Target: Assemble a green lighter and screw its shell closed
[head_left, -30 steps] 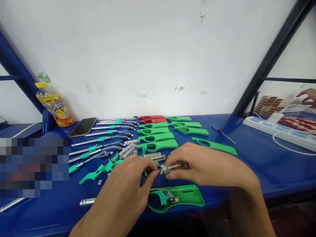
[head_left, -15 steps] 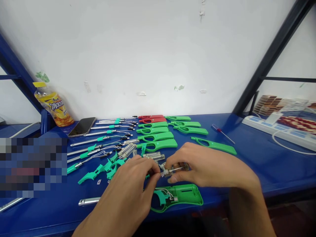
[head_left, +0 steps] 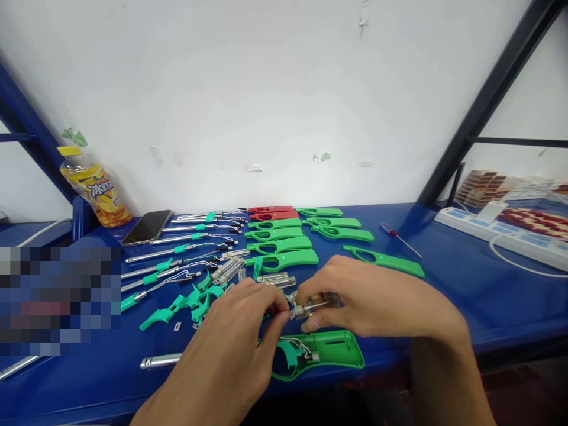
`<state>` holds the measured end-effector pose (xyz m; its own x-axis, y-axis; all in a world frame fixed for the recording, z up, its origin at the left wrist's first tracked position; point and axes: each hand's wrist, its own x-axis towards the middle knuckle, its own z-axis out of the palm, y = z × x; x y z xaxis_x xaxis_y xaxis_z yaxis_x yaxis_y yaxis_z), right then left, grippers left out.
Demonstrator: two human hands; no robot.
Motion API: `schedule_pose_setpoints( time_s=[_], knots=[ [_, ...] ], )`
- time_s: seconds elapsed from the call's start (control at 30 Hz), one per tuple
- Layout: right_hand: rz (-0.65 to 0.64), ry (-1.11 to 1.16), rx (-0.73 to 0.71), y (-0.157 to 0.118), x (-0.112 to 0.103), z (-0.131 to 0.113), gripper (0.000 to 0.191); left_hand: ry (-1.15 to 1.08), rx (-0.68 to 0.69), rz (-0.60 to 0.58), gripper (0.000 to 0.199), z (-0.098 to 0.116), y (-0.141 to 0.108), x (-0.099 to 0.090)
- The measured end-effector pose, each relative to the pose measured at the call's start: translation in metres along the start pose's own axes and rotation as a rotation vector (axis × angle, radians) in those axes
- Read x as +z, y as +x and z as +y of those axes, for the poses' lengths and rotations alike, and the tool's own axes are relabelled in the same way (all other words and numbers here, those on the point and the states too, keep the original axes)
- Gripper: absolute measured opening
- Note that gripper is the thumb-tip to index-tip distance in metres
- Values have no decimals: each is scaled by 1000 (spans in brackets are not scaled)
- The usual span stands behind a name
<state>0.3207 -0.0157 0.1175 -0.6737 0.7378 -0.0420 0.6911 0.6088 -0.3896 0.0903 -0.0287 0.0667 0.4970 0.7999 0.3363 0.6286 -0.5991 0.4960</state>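
Observation:
My right hand (head_left: 341, 299) grips a clear plastic lighter fuel tank (head_left: 316, 304) between thumb and fingers, its valve end facing left. At that end, the fingers of my left hand (head_left: 248, 325) are pinched on a small white tab (head_left: 292, 315), mostly hidden by the fingertips. Below both hands lies an opened green lighter shell (head_left: 339, 349), with a teal trigger (head_left: 291, 354), thin white wires and a metal tube (head_left: 160, 360) reaching out to the left. My left wrist covers part of it. Just behind the hands are more clear fuel tanks (head_left: 275, 278).
Teal plastic parts (head_left: 190, 302) lie left of my hands, near metal lighter tubes (head_left: 164, 255) with wires. Green shells (head_left: 284, 258) and red shells (head_left: 273, 213) line the back. A screwdriver (head_left: 402, 238), power strip (head_left: 523, 236), phone (head_left: 147, 228) and drink bottle (head_left: 97, 192) surround them.
Both hands stay almost still at the fuel tank's valve end, with only slight finger movement. The view has shifted very slightly.

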Motion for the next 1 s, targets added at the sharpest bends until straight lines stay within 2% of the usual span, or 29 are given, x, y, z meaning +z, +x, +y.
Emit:
schedule_pose_setpoints(
  time_s=[0.2,0.33,0.57,0.7,0.8,0.93,1.0],
  knots=[
    [2,34,-6,1,1,1,27,15,27,38,23,-2,1,1],
    [37,73,-4,2,3,4,13,35,52,42,22,-1,-2,-6],
    [-2,53,7,-3,8,8,12,166,178,241,21,1,-8,-29],
    [21,34,107,-9,10,10,27,236,236,286,17,2,-11,-36],
    [50,27,178,-13,10,8,30,302,326,311,19,0,-19,-30],
    [42,-46,172,-16,11,0,9,397,426,368,23,-13,-40,-7],
    [53,-83,163,-19,15,-5,10,394,471,345,25,-23,-51,5]
  ],
)
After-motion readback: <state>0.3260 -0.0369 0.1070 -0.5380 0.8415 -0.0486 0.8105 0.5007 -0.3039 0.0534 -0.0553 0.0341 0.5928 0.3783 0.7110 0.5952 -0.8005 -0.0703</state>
